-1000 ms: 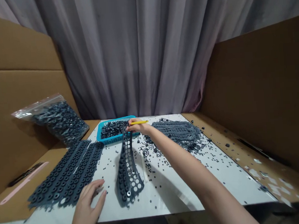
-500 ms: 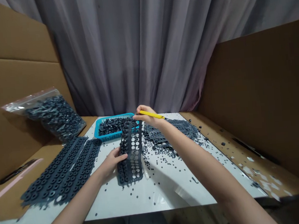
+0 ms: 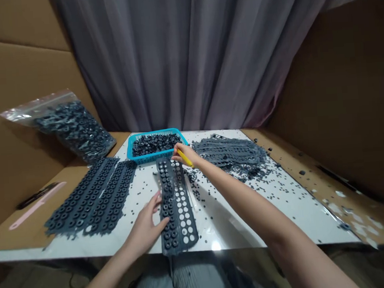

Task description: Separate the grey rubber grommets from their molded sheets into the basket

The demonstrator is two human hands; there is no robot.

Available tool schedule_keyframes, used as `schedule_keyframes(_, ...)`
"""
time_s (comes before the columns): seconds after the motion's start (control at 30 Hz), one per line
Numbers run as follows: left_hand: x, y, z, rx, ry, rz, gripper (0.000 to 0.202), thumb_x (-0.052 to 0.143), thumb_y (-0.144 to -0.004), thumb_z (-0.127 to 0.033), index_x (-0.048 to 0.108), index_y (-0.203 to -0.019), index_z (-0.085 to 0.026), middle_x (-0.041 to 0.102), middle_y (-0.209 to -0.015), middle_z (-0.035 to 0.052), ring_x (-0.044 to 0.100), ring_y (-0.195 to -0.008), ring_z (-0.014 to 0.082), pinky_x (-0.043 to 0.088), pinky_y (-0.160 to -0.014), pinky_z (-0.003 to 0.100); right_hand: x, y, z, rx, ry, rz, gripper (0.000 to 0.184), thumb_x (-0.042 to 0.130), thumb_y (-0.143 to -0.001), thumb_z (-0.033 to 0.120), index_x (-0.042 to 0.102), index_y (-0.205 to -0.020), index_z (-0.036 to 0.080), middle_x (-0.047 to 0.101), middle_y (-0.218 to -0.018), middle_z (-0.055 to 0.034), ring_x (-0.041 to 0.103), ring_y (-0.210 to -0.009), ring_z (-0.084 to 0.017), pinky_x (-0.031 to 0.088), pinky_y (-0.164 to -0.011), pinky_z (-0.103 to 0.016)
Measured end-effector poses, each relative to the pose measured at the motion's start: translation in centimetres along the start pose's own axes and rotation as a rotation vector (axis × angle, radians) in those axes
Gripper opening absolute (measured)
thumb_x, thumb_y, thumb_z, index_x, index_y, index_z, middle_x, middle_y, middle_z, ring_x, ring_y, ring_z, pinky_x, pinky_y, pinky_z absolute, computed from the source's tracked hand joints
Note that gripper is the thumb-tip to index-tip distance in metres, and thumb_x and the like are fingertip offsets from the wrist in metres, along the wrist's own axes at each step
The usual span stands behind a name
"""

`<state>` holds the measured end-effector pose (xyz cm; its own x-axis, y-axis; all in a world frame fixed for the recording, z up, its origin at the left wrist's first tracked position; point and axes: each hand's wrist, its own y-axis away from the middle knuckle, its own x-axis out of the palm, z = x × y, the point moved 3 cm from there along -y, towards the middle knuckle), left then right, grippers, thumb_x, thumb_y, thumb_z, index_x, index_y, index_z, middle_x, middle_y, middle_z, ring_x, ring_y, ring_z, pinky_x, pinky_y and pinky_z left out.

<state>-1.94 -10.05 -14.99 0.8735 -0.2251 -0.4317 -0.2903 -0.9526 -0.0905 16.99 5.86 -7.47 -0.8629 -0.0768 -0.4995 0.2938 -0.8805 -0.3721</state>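
My left hand (image 3: 150, 222) grips the left edge of a dark rubber sheet (image 3: 174, 194), its thumb on top. The sheet's left side carries rows of ring-shaped pieces; its right side has rows of round holes with white showing through. A slim yellow-handled tool (image 3: 184, 158) is in my closed right hand (image 3: 183, 153), over the sheet's far end. The tool's tip is too small to make out. Just behind sits a blue basket (image 3: 129, 155) full of small dark pieces (image 3: 155, 143).
Two sheets with rings (image 3: 83, 199) lie at left, beside a zip bag of dark parts (image 3: 77, 126) and a pink strip (image 3: 37, 206). Flattened punched sheets (image 3: 229, 150) are piled at right. Small dark discs litter the white table (image 3: 224, 221). Cardboard walls (image 3: 342, 105) flank both sides.
The sheet has gone from tilted up to lying flatter, nearer the table's front edge. My right hand has come lower, away from the basket's rim, with the yellow tool steeper. The camera view has shifted.
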Motion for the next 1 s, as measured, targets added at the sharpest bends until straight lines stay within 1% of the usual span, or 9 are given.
schedule_keyframes(0.07, -0.7, 0.7, 0.5, 0.146, -0.305, -0.136, 0.064, 0.059, -0.077, -0.028, 0.033, -0.135, -0.019, 0.043, -0.135, 0.0148, 0.038, -0.125, 0.0311, 0.032, -0.101, 0.053, 1.1, 1.2, -0.4, 0.037, 0.006, -0.082, 0.023, 0.066, -0.067, 0.029, 0.045, -0.071, 0.020, 0.051, -0.065, 0.0028, 0.048, -0.064, -0.015, 0.038, -0.063, -0.028)
schedule_keyframes(0.13, -1.2, 1.7, -0.2, 0.273, -0.479, -0.147, 0.051, 0.057, -0.079, -0.025, 0.042, -0.128, -0.021, 0.047, -0.129, 0.0133, 0.040, -0.120, 0.0295, 0.036, -0.098, 0.051, 1.6, 3.7, 0.5, 0.057, 0.000, -0.154, 0.015, 0.056, -0.077, 0.032, 0.049, -0.078, 0.019, 0.054, -0.070, 0.0008, 0.050, -0.069, -0.016, 0.039, -0.067, -0.029)
schedule_keyframes(0.23, -1.3, 3.1, -2.1, 0.371, -0.561, 0.014, 0.023, 0.053, -0.082, -0.021, 0.056, -0.105, -0.022, 0.057, -0.103, 0.0080, 0.050, -0.101, 0.0247, 0.043, -0.086, 0.042, 2.9, 10.2, 3.2, 0.109, -0.077, -0.161, 0.029, 0.032, -0.092, 0.032, 0.056, -0.082, 0.019, 0.055, -0.065, 0.0002, 0.053, -0.068, -0.016, 0.040, -0.071, -0.030)
schedule_keyframes(0.33, -0.6, 4.0, -3.0, 0.386, -0.560, 0.149, 0.015, 0.054, -0.082, -0.020, 0.058, -0.096, -0.022, 0.058, -0.092, 0.0051, 0.051, -0.090, 0.0223, 0.043, -0.078, 0.038, 5.1, 17.8, 5.1, 0.295, -0.169, -0.151, 0.025, 0.040, -0.089, 0.034, 0.059, -0.083, 0.019, 0.057, -0.074, -0.0025, 0.055, -0.072, -0.017, 0.041, -0.065, -0.027)
schedule_keyframes(0.43, 0.4, 4.1, -2.7, 0.364, -0.536, 0.215, 0.015, 0.055, -0.081, -0.019, 0.058, -0.096, -0.021, 0.058, -0.090, 0.0046, 0.052, -0.087, 0.0212, 0.043, -0.076, 0.036, 7.5, 22.6, 5.6, 0.396, -0.303, -0.126, 0.014, 0.041, -0.088, 0.030, 0.049, -0.090, 0.019, 0.051, -0.067, 0.0012, 0.050, -0.059, -0.014, 0.039, -0.055, -0.024)
schedule_keyframes(0.53, 0.9, 4.0, -2.1, 0.363, -0.520, 0.245, 0.017, 0.055, -0.081, -0.019, 0.058, -0.098, -0.021, 0.058, -0.090, 0.0045, 0.051, -0.087, 0.0207, 0.042, -0.076, 0.035, 8.3, 23.6, 5.2, 0.380, -0.267, -0.154, 0.004, 0.042, -0.086, 0.024, 0.041, -0.084, 0.021, 0.044, -0.065, 0.0039, 0.045, -0.054, -0.011, 0.035, -0.052, -0.023)
schedule_keyframes(0.7, 0.7, 3.9, -2.2, 0.389, -0.554, 0.276, 0.016, 0.055, -0.082, -0.020, 0.058, -0.098, -0.020, 0.058, -0.090, 0.0040, 0.051, -0.087, 0.0203, 0.042, -0.076, 0.035, 8.1, 22.6, 5.2, 0.316, -0.156, -0.150, 0.005, 0.041, -0.083, 0.018, 0.038, -0.080, 0.020, 0.039, -0.064, 0.0047, 0.040, -0.053, -0.010, 0.032, -0.051, -0.022)
schedule_keyframes(0.9, 1.1, 3.5, -3.9, 0.431, -0.710, 0.429, 0.016, 0.050, -0.084, -0.018, 0.059, -0.098, -0.018, 0.057, -0.089, 0.0053, 0.052, -0.085, 0.0203, 0.044, -0.073, 0.033, 8.6, 22.4, 6.1, 0.219, 0.023, -0.066, 0.009, 0.039, -0.079, 0.012, 0.037, -0.081, 0.021, 0.038, -0.064, 0.0044, 0.040, -0.052, -0.011, 0.031, -0.052, -0.023)
schedule_keyframes(1.0, 1.7, 3.3, -4.9, 0.500, -0.844, 0.507, 0.012, 0.049, -0.085, -0.017, 0.061, -0.087, -0.016, 0.058, -0.084, 0.0058, 0.052, -0.079, 0.0201, 0.045, -0.070, 0.032, 8.8, 22.3, 6.4, 0.201, 0.096, -0.020, 0.009, 0.037, -0.079, 0.012, 0.035, -0.081, 0.021, 0.040, -0.064, 0.0037, 0.042, -0.054, -0.013, 0.031, -0.053, -0.024)
